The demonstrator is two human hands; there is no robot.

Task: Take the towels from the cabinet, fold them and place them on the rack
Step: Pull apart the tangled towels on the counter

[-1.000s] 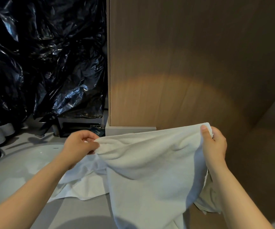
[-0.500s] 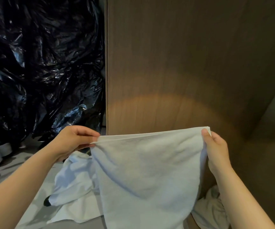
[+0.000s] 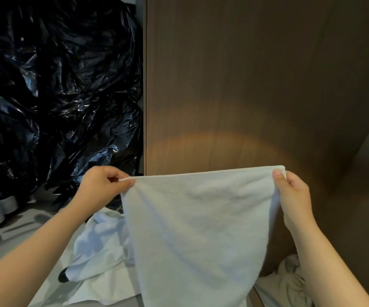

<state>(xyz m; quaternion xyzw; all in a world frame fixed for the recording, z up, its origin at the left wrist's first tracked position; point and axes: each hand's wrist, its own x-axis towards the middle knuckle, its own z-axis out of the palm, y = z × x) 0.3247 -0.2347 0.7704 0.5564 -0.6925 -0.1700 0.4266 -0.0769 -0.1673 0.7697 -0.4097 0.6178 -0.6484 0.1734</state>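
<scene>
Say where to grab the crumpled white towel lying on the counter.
Likely the raised bunched fold near its top, pinched from above: the crumpled towel lies heaped on the counter, edges flat, so only folds stand proud.

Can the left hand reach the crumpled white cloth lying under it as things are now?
Probably yes, but not freely: the crumpled white cloth lies uncovered below the left hand, yet that hand pinches a corner of the held towel.

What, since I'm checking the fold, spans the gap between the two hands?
In the head view, the top edge of the white towel stretches straight between the left hand and the right hand. Each hand pinches a corner, and the rest hangs below.
</scene>
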